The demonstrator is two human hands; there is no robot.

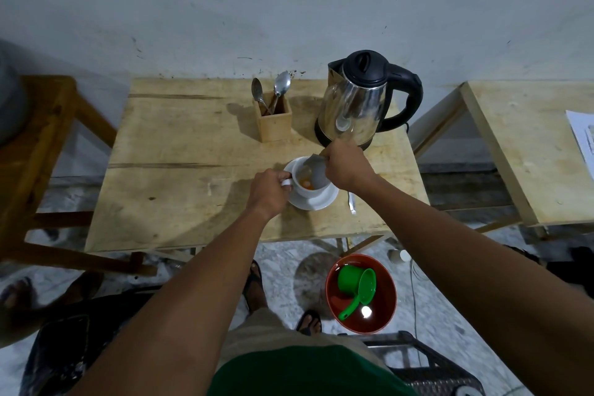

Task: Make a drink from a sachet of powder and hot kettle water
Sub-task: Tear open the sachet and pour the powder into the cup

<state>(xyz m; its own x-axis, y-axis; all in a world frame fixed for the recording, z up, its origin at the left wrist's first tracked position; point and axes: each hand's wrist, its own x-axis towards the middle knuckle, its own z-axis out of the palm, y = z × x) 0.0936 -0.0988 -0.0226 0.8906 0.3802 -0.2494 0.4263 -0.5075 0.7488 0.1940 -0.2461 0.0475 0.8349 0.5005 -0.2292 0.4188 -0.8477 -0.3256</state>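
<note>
A white cup stands on a white saucer near the front right of the wooden table. Orange powder lies in the bottom of the cup. My left hand grips the cup's handle. My right hand holds a silvery sachet tipped mouth-down into the cup. A steel kettle with a black lid and handle stands just behind my right hand. The torn-off strip of the sachet lies on the table to the right of the saucer.
A wooden holder with two spoons stands left of the kettle. A second wooden table is at the right, a wooden stool at the left. On the floor sits a red basin with a green scoop.
</note>
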